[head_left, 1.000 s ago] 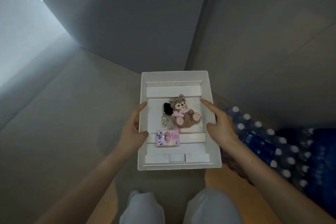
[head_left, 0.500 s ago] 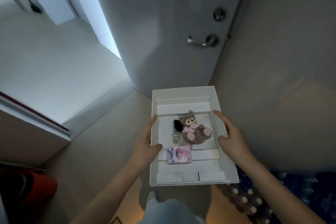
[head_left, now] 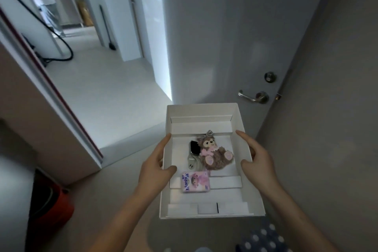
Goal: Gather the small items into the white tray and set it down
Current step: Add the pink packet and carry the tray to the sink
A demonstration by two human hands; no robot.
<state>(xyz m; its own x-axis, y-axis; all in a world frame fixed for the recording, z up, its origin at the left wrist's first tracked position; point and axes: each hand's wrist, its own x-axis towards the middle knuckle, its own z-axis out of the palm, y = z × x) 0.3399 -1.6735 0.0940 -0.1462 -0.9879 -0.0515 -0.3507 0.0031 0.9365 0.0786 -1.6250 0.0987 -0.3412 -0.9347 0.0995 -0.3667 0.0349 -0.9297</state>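
Observation:
I carry the white tray (head_left: 201, 111) in the air at waist height, level, in front of a grey door. My left hand (head_left: 156, 166) grips its left wall, thumb hooked inside. My right hand (head_left: 258, 164) grips the right wall the same way. Inside the tray lie a brown plush bear (head_left: 214, 154) with a pink bow, a smartwatch (head_left: 194, 149) with a pale strap beside it, and a small pink packet (head_left: 196, 182) nearer to me.
The grey door's lever handle (head_left: 253, 96) and lock are just beyond the tray. An open doorway on the left leads to a corridor with a black cable (head_left: 61, 47). A red object (head_left: 53, 208) stands on the floor at left. Packed water bottles (head_left: 263, 239) lie at bottom right.
My view has swung up from the floor to the door and corridor. The tray stays held in both hands with the items unmoved inside it.

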